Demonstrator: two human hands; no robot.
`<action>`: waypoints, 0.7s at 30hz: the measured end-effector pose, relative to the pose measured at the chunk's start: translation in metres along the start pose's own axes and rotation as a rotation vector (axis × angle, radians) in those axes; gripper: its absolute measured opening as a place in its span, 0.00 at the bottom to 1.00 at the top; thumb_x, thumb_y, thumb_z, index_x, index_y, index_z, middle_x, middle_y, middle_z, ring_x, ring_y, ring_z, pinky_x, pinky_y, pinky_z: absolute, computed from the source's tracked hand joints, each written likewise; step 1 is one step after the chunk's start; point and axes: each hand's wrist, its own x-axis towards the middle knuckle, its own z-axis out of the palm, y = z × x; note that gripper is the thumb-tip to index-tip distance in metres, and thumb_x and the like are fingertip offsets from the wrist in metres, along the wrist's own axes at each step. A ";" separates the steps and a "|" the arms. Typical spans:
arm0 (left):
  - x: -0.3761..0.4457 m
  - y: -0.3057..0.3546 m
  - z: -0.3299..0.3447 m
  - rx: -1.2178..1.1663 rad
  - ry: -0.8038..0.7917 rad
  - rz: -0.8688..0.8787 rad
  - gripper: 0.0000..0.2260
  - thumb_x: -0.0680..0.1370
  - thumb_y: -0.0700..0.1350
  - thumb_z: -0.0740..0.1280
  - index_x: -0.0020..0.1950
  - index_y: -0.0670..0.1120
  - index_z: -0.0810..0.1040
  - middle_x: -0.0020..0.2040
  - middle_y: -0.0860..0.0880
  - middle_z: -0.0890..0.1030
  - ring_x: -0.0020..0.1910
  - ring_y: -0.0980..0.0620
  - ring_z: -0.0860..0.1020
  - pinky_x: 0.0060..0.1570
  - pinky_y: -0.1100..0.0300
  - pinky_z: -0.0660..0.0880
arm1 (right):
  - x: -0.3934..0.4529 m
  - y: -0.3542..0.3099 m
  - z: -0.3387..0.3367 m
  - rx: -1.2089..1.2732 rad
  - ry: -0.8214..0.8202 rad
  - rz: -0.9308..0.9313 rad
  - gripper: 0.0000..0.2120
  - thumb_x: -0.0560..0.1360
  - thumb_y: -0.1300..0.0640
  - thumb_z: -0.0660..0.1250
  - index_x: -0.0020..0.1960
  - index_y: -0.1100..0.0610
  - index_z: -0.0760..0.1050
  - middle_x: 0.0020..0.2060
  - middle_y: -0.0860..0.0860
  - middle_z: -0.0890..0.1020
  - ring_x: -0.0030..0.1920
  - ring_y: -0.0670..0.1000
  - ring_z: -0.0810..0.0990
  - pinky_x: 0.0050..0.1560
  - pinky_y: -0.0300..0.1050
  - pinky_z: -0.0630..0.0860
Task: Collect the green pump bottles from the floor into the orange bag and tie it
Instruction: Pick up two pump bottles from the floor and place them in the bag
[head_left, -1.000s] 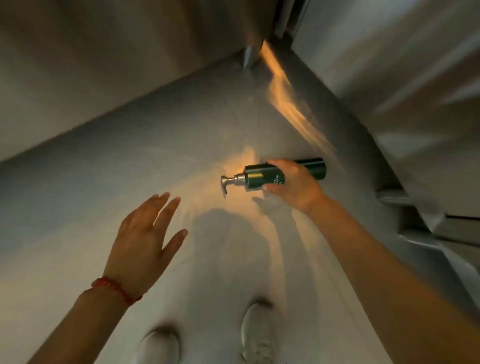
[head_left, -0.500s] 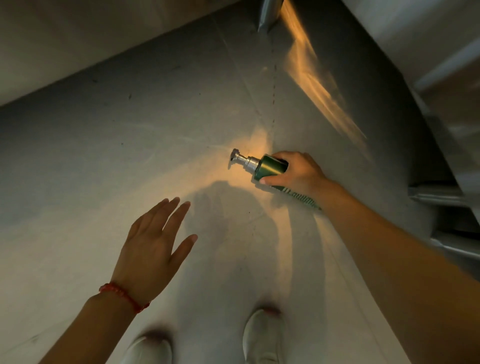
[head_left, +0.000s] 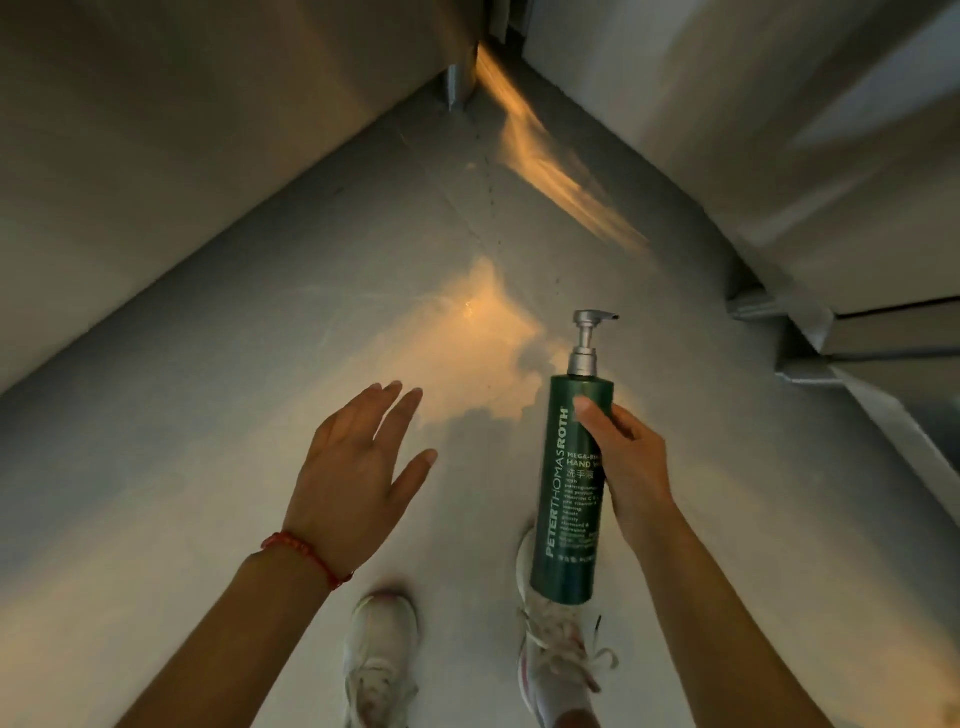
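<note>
Right hand (head_left: 631, 467) grips green pump bottle (head_left: 569, 483) (upright) — left hand (head_left: 353, 483) spread; empty.

left hand (head_left: 353, 483) open, fingers (head_left: 400, 415) spread; right hand (head_left: 631, 467) gripping, thumb forward.

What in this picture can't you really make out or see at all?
- Orange bag: nowhere in the head view.
- Other bottles: none on the visible floor; more may lie outside the frame.
- Bottle label: the right hand covers its right part, and the small print is too fine to read.
- Right-hand fingers: behind the bottle, only the thumb shows.
- Shoes: blurred, cut off by the bottom edge.
</note>
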 end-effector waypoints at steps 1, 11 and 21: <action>-0.007 0.008 -0.011 0.010 -0.003 0.031 0.38 0.73 0.66 0.37 0.68 0.43 0.67 0.67 0.40 0.71 0.67 0.40 0.67 0.65 0.44 0.64 | -0.018 -0.003 -0.006 0.048 0.032 0.005 0.12 0.64 0.49 0.73 0.46 0.53 0.80 0.34 0.48 0.84 0.34 0.48 0.83 0.34 0.41 0.77; -0.078 0.091 -0.091 0.181 -0.078 0.309 0.43 0.69 0.70 0.30 0.71 0.48 0.61 0.72 0.44 0.65 0.71 0.43 0.62 0.68 0.51 0.57 | -0.178 -0.017 -0.071 0.357 0.292 -0.030 0.25 0.56 0.42 0.71 0.46 0.56 0.79 0.35 0.51 0.83 0.33 0.47 0.82 0.37 0.43 0.75; -0.163 0.201 -0.077 0.374 -0.140 0.560 0.30 0.78 0.59 0.43 0.63 0.41 0.73 0.61 0.38 0.77 0.60 0.38 0.75 0.55 0.40 0.72 | -0.307 0.042 -0.170 0.526 0.513 -0.040 0.21 0.59 0.43 0.70 0.44 0.57 0.79 0.30 0.48 0.83 0.30 0.43 0.80 0.33 0.38 0.74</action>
